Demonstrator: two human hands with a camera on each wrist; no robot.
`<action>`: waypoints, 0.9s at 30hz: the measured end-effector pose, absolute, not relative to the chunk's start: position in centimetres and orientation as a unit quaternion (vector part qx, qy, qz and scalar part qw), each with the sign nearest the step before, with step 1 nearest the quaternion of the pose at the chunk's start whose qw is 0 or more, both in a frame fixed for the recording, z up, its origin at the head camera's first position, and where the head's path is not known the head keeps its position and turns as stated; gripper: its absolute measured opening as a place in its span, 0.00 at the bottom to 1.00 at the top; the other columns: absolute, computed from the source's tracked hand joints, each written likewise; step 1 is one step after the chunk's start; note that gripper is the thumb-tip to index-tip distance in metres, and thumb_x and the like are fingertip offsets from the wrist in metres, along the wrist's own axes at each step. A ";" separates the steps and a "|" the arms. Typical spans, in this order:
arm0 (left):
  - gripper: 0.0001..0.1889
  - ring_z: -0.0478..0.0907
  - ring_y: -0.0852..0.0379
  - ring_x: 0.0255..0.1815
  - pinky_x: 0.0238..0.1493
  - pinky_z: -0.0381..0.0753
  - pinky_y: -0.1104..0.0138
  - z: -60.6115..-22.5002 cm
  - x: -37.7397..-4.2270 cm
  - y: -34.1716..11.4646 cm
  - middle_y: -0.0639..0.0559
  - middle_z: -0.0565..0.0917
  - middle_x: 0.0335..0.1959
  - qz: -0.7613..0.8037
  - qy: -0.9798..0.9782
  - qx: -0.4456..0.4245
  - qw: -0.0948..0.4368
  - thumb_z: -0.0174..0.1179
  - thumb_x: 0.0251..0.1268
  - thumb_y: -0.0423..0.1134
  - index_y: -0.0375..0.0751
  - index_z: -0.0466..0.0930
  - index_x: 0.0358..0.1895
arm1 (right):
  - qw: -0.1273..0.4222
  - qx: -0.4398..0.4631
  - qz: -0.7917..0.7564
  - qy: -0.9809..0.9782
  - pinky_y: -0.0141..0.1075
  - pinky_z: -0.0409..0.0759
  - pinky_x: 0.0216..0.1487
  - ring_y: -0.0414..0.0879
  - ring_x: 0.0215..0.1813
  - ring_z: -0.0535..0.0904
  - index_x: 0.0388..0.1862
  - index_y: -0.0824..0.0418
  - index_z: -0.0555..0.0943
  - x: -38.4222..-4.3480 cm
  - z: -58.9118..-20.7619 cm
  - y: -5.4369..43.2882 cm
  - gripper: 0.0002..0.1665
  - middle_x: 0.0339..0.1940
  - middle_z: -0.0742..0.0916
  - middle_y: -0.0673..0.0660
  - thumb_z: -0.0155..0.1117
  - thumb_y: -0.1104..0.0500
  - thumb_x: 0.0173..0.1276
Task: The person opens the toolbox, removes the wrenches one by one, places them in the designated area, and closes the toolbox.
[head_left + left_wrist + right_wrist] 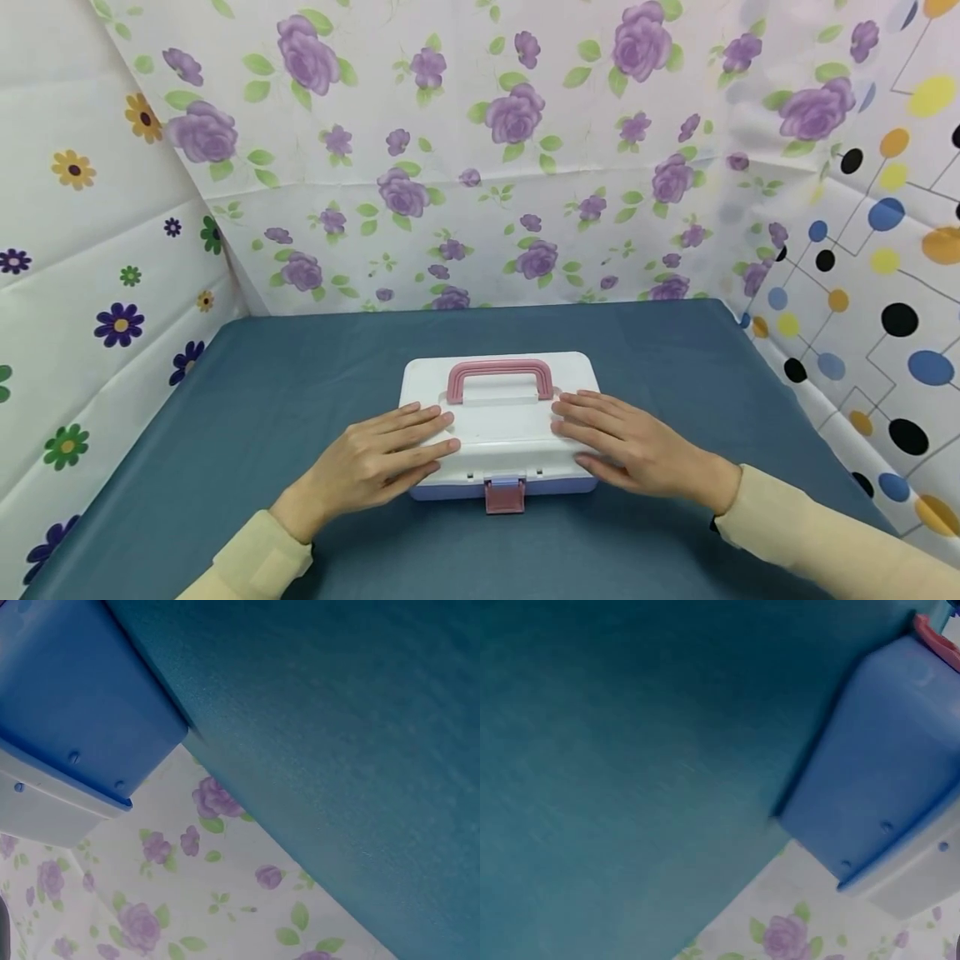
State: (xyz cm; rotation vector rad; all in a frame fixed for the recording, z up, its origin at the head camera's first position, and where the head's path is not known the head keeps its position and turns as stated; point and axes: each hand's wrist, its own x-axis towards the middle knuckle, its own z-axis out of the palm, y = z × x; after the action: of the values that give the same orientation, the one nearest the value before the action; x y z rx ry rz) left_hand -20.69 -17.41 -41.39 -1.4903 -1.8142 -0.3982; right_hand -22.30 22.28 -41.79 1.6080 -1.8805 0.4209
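Box (500, 454), white on top and blue below, sits on the blue counter (652, 354). The left hand (382, 454) rests on its left side, with fingers stretched out. The right hand (633, 442) rests on its right side, fingers stretched out too. Its handle (500, 367) and front latch (505, 498) are pink.

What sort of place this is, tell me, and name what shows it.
Probably a makeshift tabletop filming booth: a purple-rose fabric backdrop hangs behind the blue tabletop, a dotted sheet lines the right side, and a white-lidded, handled storage box sits in the middle.
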 end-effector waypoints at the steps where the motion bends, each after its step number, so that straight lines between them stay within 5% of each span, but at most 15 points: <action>1: 0.18 0.83 0.46 0.62 0.69 0.76 0.57 -41.4 -20.7 -17.5 0.42 0.85 0.62 -0.156 -0.707 -0.581 0.372 0.56 0.82 0.45 0.42 0.84 0.65 | 0.312 0.610 0.161 -0.711 0.44 0.64 0.80 0.63 0.70 0.76 0.69 0.71 0.77 -22.3 -42.0 22.3 0.27 0.69 0.80 0.69 0.54 0.52 0.85; 15: 0.19 0.84 0.46 0.61 0.68 0.77 0.56 -41.2 -20.5 -17.8 0.41 0.85 0.61 -0.189 -0.700 -0.585 0.363 0.60 0.79 0.44 0.37 0.85 0.63 | 0.373 0.593 0.158 -0.696 0.47 0.67 0.78 0.65 0.67 0.79 0.65 0.76 0.79 -22.1 -43.1 22.6 0.29 0.65 0.81 0.73 0.58 0.51 0.83; 27: 0.19 0.84 0.45 0.61 0.69 0.76 0.57 -41.1 -20.4 -17.9 0.41 0.85 0.62 -0.213 -0.712 -0.577 0.338 0.61 0.79 0.44 0.38 0.85 0.63 | 0.360 0.579 0.197 -0.704 0.46 0.66 0.78 0.63 0.70 0.77 0.64 0.76 0.79 -21.6 -43.1 22.3 0.28 0.65 0.82 0.72 0.58 0.51 0.83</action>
State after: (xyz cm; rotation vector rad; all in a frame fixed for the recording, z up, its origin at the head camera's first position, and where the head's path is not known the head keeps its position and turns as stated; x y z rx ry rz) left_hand -20.36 -17.86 -41.10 -1.5040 -1.8553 -0.5559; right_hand -21.56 22.34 -43.07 1.4916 -1.8157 0.5090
